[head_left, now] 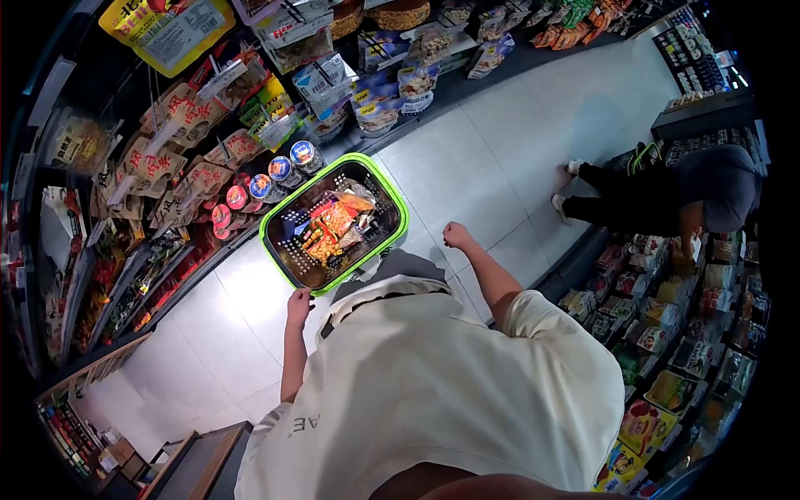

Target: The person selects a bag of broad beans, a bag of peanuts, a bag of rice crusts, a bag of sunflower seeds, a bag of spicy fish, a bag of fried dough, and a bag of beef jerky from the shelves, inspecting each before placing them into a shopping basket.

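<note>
Our loose cream shirt point(467, 383) fills the foreground of a shop aisle, with both bare forearms reaching forward over a pale tiled floor point(517, 108). Along our left and ahead, a long dark shelf unit point(400, 133) carries hanging snack packets, among them a large yellow bag point(171, 37) at the top. Opposite, on our right, a display point(692, 333) is lined with rows of packaged food.

At the edge of that display, another person point(717, 187) in dark clothing and white shoes bends forward, near a dark basket with green trim point(643, 158).

Before us, a black shopping basket point(292, 242) with a bright green rim sits close alongside the shelf unit, several orange and red packets point(335, 218) lying inside. Three cans with blue and white lids point(282, 169) stand in a slanting row just beside it, next to red-lidded cups point(237, 197).

Our left hand point(300, 305), fingers bent, is at the basket's near corner; whether it grips the rim, we cannot tell. Our right hand point(455, 235) is closed in a loose fist over the floor, apart from the basket, with nothing visible in it.
</note>
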The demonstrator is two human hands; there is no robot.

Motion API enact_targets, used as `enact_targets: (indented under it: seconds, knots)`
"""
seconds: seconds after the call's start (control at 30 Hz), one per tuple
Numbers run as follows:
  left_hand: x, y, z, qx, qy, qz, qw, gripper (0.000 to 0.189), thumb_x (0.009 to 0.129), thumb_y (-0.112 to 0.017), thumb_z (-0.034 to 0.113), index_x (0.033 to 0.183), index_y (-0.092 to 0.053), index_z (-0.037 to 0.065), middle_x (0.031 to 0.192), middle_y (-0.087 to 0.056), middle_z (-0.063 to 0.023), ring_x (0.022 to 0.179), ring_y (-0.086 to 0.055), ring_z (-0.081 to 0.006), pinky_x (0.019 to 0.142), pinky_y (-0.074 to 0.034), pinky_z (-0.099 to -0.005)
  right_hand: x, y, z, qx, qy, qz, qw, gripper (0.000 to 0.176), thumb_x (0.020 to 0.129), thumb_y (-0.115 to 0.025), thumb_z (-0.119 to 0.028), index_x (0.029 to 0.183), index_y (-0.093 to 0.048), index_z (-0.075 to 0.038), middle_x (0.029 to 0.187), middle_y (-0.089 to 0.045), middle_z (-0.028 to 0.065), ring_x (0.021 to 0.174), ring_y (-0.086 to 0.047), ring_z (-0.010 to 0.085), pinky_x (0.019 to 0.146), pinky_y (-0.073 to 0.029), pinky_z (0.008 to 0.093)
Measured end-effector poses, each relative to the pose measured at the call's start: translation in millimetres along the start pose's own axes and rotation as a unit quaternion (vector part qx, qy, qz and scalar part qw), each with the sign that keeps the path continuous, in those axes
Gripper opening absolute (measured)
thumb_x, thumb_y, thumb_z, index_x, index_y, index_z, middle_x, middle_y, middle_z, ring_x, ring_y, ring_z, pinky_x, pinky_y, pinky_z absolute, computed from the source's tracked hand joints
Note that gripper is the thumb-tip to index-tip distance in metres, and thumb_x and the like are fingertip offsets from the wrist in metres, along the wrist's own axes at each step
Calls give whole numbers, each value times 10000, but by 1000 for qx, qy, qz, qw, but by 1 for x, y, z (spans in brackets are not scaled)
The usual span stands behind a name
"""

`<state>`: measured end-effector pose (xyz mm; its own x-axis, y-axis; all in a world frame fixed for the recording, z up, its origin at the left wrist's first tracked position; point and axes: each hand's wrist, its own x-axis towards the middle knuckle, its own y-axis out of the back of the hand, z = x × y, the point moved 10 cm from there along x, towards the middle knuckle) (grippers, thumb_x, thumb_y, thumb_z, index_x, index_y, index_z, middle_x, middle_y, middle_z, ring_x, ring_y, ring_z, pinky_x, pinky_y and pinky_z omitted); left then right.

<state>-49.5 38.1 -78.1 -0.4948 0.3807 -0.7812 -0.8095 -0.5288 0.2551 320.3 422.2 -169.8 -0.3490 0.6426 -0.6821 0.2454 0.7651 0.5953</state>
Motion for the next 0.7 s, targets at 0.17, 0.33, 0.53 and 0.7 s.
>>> enact_targets:
  seconds: [0.17, 0.33, 0.53, 0.7]
  knots:
    - [-1, 6, -39, -40, 20, -2, 999, 219, 853, -505, 213, 952, -567, 27, 803, -580, -78, 736, -565, -171, 616, -507, -324, -41, 18, -14, 95, -21, -15, 995, 189, 834, -446, -161, 861, -544, -1, 704, -613, 119, 591, -621, 199, 508, -501, 309]
    - [-23, 41, -95, -28, 84, 24, 996, 198, 820, -499, 170, 934, -576, 28, 790, -592, -93, 724, -573, -181, 578, -510, -331, -74, -13, -42, 112, -45, -66, 990, 204, 834, -436, -168, 853, -543, 4, 693, -615, 119, 561, -614, 194, 487, -498, 308]
    - [-37, 42, -126, 0, 90, -3, 996, 227, 783, -512, 193, 906, -584, 17, 738, -597, -101, 649, -573, -184, 524, -505, -319, -89, -41, -32, 108, -59, -95, 988, 190, 855, -477, -184, 892, -526, -4, 723, -609, 113, 584, -609, 194, 497, -500, 307]
    - [-36, 41, -123, -49, 56, -6, 997, 245, 810, -500, 225, 915, -587, 21, 746, -592, -76, 670, -562, -152, 526, -489, -279, -105, -50, -33, 115, -84, -106, 984, 155, 848, -482, -161, 890, -513, -14, 698, -584, 102, 567, -586, 185, 481, -481, 292]
